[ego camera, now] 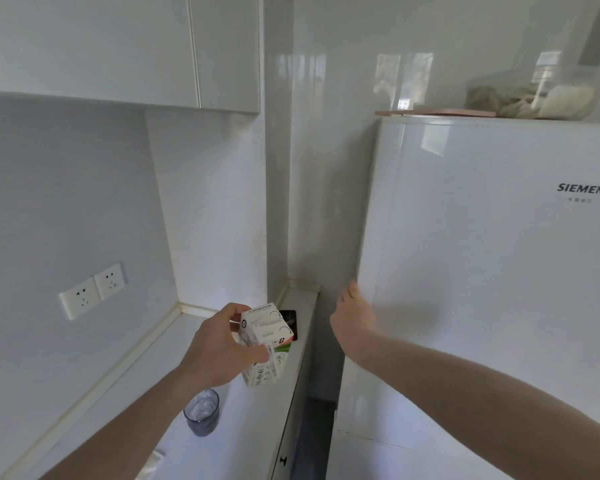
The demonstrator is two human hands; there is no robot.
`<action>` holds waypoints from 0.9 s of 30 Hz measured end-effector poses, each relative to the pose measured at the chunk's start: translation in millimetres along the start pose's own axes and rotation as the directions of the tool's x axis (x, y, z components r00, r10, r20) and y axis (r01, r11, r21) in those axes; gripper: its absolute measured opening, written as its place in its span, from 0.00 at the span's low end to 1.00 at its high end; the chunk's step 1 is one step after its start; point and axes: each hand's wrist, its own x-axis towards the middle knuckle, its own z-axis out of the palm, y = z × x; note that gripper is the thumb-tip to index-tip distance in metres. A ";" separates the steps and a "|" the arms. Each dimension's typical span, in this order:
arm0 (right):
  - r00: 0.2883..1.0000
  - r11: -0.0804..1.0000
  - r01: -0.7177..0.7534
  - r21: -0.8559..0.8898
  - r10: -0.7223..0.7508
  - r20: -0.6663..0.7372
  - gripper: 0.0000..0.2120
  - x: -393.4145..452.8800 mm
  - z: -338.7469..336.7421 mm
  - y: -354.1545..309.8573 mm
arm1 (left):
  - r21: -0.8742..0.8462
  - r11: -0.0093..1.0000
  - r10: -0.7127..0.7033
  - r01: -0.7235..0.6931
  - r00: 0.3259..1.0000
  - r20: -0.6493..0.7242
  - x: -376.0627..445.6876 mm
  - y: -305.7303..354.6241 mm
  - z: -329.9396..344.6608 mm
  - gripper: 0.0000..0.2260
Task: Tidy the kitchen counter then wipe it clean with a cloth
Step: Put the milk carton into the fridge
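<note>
Tidying the bench (222, 420): left hand (219, 348) gripping milk carton (262, 344) above it, fingers curled round. Right hand (355, 318) at fridge door (482, 271) edge, fingers hidden behind it, grip unclear. Next, probably: pulling door open, shelving carton.

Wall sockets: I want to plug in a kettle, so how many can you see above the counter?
2. Both sit side by side on the left wall above the counter: the left socket and the right socket touching it. More may lie outside the view.
</note>
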 end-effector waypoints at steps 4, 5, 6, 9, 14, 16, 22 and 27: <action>0.997 0.996 0.083 0.042 -0.083 0.000 0.22 -32.2 -7.3 -17.8 | 0.021 1.000 0.013 -0.014 1.000 0.020 -5.5 -1.9 -3.0 0.27; 0.995 0.994 0.098 0.056 -0.100 0.022 0.20 -41.1 -10.5 -21.8 | 0.024 1.000 0.016 -0.016 1.000 0.025 -7.6 -2.8 -2.9 0.27; 0.992 0.991 0.110 0.074 -0.114 0.049 0.19 -50.0 -13.7 -25.4 | 0.030 0.999 0.022 -0.023 0.999 0.029 -9.3 -3.9 -2.6 0.28; 0.979 0.971 0.135 0.197 -0.162 0.127 0.15 -78.2 -26.7 -33.4 | 0.036 0.998 0.045 -0.046 0.998 0.039 -14.2 -7.6 0.1 0.28; 0.976 0.874 0.085 0.478 -0.170 0.137 0.15 -121.5 -41.2 -39.0 | 0.010 0.998 0.060 -0.061 0.996 0.063 -19.2 -13.2 6.3 0.28; 0.979 0.744 0.019 0.668 -0.150 0.140 0.11 -133.8 -36.4 -43.1 | 0.000 0.997 0.071 -0.071 0.995 0.071 -23.1 -14.7 10.0 0.28; 0.968 0.299 -0.209 0.931 -0.069 0.240 0.22 -168.8 -8.8 -70.8 | -0.035 0.993 0.120 -0.116 0.984 0.133 -34.7 -19.1 22.8 0.28; 0.944 -0.017 -0.303 0.953 0.132 0.302 0.31 -200.3 -2.5 -74.6 | -0.083 0.987 0.153 -0.140 0.970 0.187 -41.7 -16.3 45.5 0.30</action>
